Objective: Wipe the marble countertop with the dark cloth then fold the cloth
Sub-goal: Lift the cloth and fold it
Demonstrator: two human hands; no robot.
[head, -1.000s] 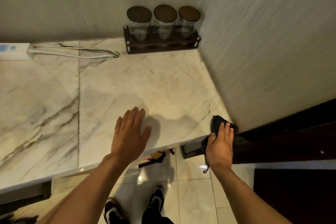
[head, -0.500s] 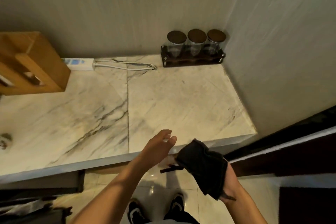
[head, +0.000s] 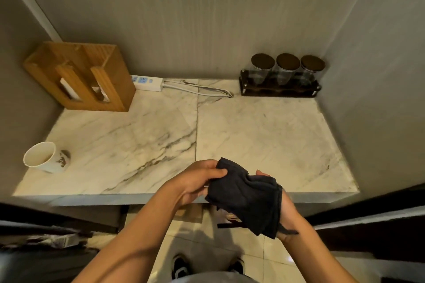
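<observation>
- Rumpled dark cloth [head: 248,197] above the table [head: 264,133] front edge, long axis slanting upper left to lower right.
- Left hand [head: 197,181] pinches its top corner; right hand [head: 287,210] beneath, grip hidden.

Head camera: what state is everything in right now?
dark cloth: crumpled, held in the air, not folded.
left hand: pinches the cloth's top corner.
right hand: under the cloth, mostly hidden.
three jars: lids on, upright in their rack.
paper cup: no lid.

L hand [head: 195,181] pinching dark cloth [head: 248,202], R hand [head: 286,209] palm-up beneath (mostly hidden)
</observation>
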